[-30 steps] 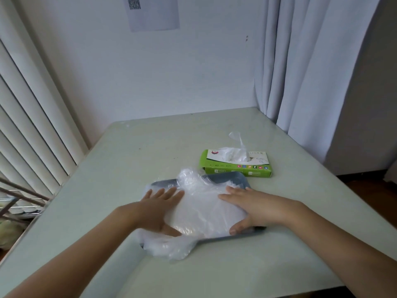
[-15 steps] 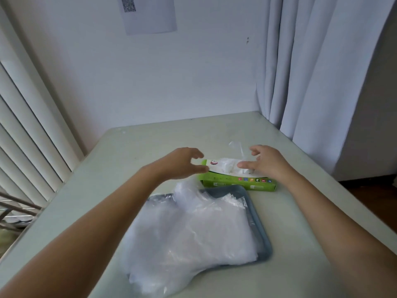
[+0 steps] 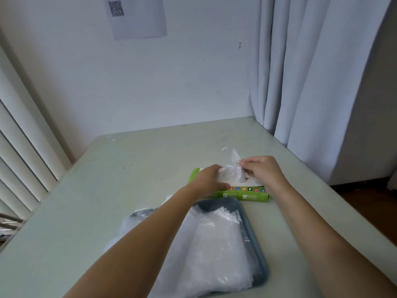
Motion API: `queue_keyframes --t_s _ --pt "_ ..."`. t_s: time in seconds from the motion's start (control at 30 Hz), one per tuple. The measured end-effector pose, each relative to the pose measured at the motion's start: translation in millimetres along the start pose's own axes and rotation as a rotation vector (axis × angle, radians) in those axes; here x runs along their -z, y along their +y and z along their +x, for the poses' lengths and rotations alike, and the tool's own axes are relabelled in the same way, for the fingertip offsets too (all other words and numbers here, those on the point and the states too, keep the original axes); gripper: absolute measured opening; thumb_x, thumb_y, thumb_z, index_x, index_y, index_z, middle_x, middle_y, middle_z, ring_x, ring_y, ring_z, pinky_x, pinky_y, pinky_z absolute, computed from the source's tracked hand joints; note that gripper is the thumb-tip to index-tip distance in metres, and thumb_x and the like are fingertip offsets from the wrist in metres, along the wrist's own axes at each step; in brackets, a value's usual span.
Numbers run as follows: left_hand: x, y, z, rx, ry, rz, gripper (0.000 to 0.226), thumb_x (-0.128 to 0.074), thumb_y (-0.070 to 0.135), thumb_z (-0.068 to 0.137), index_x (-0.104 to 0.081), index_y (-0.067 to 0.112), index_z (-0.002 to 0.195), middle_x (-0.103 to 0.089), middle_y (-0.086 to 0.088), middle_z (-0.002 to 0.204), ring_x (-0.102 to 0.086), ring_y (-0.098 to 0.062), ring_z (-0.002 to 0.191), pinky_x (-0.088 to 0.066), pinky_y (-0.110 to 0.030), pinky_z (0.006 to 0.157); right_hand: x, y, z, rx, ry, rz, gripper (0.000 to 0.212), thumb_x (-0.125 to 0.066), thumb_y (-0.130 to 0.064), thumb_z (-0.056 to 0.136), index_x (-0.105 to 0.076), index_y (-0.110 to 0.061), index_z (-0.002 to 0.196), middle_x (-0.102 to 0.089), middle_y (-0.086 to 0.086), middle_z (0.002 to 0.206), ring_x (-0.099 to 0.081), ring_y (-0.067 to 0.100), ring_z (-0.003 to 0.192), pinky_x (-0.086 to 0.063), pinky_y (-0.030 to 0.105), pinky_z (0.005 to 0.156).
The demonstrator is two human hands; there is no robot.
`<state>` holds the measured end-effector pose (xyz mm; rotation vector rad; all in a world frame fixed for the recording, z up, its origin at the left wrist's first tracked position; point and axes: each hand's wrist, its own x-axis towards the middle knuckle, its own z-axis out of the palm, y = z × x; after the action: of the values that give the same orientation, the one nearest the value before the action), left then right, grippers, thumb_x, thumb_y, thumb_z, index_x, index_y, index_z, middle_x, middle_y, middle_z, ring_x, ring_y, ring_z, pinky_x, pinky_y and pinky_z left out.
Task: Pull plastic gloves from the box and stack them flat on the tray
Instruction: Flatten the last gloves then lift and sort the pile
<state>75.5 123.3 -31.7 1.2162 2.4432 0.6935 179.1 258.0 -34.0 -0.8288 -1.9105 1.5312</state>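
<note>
Pinching glove (image 3: 233, 172) sticking out of green box (image 3: 247, 196) with right hand (image 3: 264, 173); left hand (image 3: 209, 182) curled round it, glove pile (image 3: 214, 250) on tray (image 3: 219, 204).

pale green table (image 3: 90, 203), white curtain (image 3: 311, 72), vertical blinds (image 3: 19, 160), QR-code paper (image 3: 137, 16) on wall
</note>
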Motion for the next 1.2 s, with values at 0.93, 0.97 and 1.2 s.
queue_keyframes --t_s 0.93,0.97,1.2 --pt "39 -13 2 0.026 0.052 -0.342 0.058 -0.064 0.004 0.086 -0.045 0.012 0.141 -0.047 -0.008 0.143 -0.050 -0.030 0.127 -0.039 -0.032 0.103 29 -116 -46 0.265 -0.274 0.423 0.014 -0.062 -0.014 0.085 -0.076 -0.012 0.082 -0.075 0.003 0.086 -0.070 0.013 0.079 -0.057 0.024 0.074" --pt "51 -9 -4 -0.005 0.092 -0.436 0.052 -0.061 0.005 0.088 -0.048 0.010 0.138 -0.049 -0.010 0.142 -0.049 -0.030 0.128 -0.036 -0.030 0.103 31 -124 -52 0.257 -0.346 0.460 0.016 -0.061 -0.015 0.082 -0.077 -0.011 0.080 -0.074 0.004 0.085 -0.070 0.013 0.077 -0.057 0.023 0.070" --pt "100 22 -85 -0.264 -0.418 -0.932 0.095 -0.038 0.085 0.071 -0.065 0.010 0.123 -0.064 -0.012 0.124 -0.058 -0.027 0.121 -0.048 -0.035 0.099 13 -142 -74 -0.011 -0.572 0.673 0.013 -0.063 -0.016 0.072 -0.076 -0.013 0.070 -0.070 -0.001 0.072 -0.068 0.010 0.068 -0.056 0.021 0.069"
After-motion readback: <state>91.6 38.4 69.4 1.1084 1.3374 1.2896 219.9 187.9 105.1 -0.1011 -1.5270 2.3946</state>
